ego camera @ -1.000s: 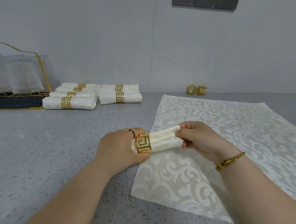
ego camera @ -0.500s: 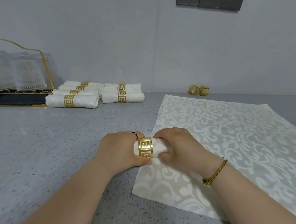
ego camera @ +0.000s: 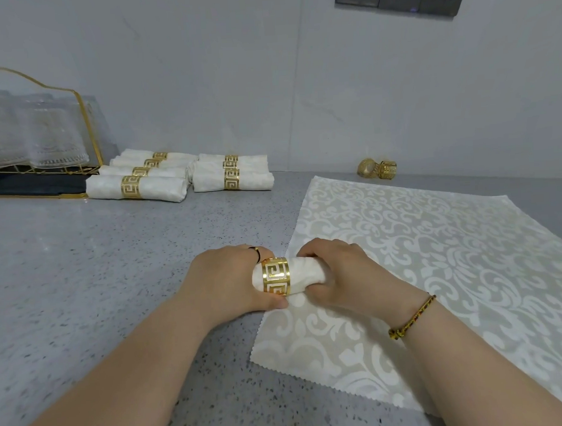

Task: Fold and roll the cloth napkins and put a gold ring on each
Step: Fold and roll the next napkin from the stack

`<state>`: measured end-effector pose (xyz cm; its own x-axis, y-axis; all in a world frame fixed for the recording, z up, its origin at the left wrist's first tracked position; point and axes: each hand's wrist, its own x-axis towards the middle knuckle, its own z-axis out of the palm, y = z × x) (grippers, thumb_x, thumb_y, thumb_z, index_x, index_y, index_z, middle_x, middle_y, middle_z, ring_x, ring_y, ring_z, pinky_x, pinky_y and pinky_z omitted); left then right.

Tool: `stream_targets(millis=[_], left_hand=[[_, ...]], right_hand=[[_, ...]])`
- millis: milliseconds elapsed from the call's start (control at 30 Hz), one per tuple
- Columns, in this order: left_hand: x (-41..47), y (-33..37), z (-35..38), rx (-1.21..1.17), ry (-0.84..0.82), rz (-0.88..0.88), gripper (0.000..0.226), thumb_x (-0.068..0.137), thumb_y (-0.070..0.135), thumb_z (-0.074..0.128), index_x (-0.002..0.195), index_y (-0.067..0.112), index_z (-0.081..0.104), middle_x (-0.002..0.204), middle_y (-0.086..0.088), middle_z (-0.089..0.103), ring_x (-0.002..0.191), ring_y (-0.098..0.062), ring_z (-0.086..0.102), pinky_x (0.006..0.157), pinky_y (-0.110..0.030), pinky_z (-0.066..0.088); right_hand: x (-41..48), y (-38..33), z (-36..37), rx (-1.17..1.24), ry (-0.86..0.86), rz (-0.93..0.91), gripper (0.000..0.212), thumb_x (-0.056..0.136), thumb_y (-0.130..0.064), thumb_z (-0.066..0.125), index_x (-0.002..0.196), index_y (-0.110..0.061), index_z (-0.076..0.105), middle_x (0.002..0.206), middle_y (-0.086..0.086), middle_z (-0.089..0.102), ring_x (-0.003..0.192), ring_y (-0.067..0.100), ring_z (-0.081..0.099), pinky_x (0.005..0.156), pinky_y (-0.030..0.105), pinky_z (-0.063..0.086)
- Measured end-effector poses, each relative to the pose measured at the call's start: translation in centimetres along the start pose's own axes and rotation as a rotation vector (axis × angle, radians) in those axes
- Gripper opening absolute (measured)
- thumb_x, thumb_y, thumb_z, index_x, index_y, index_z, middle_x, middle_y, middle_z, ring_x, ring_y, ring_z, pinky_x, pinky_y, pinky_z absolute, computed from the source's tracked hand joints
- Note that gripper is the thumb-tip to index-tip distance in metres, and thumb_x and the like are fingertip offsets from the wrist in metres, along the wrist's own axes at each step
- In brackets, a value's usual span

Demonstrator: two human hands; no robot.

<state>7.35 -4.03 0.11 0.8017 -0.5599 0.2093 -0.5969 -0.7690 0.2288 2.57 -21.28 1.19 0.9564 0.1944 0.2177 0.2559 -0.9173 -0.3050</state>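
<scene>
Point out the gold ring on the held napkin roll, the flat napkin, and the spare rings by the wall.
gold ring (ego camera: 276, 276), head view, its front fretwork face.
flat napkin (ego camera: 437, 243), head view, bare patterned middle.
spare rings (ego camera: 387, 169), head view, the openwork one's side.

Both my forearms reach forward, hands close together. My left hand (ego camera: 228, 280) curls round one end of the rolled napkin (ego camera: 304, 275), thumb underneath; my right hand (ego camera: 341, 274) wraps over the other end, knuckles up, a bracelet (ego camera: 412, 316) on its wrist.
</scene>
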Motion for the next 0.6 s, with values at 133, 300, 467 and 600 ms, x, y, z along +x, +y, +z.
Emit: stream_targets(millis=[133, 300, 467, 600], left_hand=[[-0.2, -0.1, -0.9, -0.021, -0.127, -0.026, 0.087, 0.063, 0.059, 0.070, 0.137, 0.040, 0.029, 0.132, 0.021, 0.045, 0.112, -0.005, 0.048, 0.084, -0.019, 0.037], [-1.1, -1.8, -2.2, -0.060, -0.237, -0.084, 0.069, 0.069, 0.042, 0.073, 0.129, 0.040, 0.038, 0.122, 0.017, 0.050, 0.103, -0.006, 0.048, 0.086, -0.021, 0.040], [-0.9, -2.0, -2.0, -0.059, -0.242, -0.099, 0.046, 0.072, 0.038, 0.070, 0.114, 0.038, 0.050, 0.102, 0.015, 0.056, 0.090, -0.007, 0.050, 0.075, -0.020, 0.043], [-0.8, -2.1, -1.9, -0.060, -0.252, -0.105, 0.045, 0.074, 0.038, 0.068, 0.115, 0.037, 0.051, 0.097, 0.015, 0.053, 0.088, -0.007, 0.050, 0.074, -0.021, 0.043]], right_hand=[[-0.5, 0.2, -0.1, -0.045, -0.006, -0.050, 0.068, 0.076, -0.034, 0.066, 0.136, -0.026, 0.034, 0.134, -0.011, 0.041, 0.125, 0.010, 0.032, 0.095, 0.014, 0.010], [-0.2, -0.8, 0.6, -0.094, 0.089, -0.135, 0.072, 0.065, -0.042, 0.063, 0.131, -0.020, 0.046, 0.131, -0.005, 0.050, 0.128, 0.017, 0.035, 0.113, 0.034, 0.006], [0.4, -1.3, 2.1, -0.210, 0.174, -0.201, 0.045, 0.065, -0.028, 0.069, 0.107, -0.012, 0.064, 0.096, 0.001, 0.069, 0.105, 0.029, 0.057, 0.105, 0.048, 0.020], [0.3, -1.3, 1.2, -0.218, 0.098, -0.139, 0.047, 0.076, -0.030, 0.066, 0.121, -0.019, 0.055, 0.112, -0.004, 0.062, 0.121, 0.018, 0.040, 0.113, 0.035, -0.001]])
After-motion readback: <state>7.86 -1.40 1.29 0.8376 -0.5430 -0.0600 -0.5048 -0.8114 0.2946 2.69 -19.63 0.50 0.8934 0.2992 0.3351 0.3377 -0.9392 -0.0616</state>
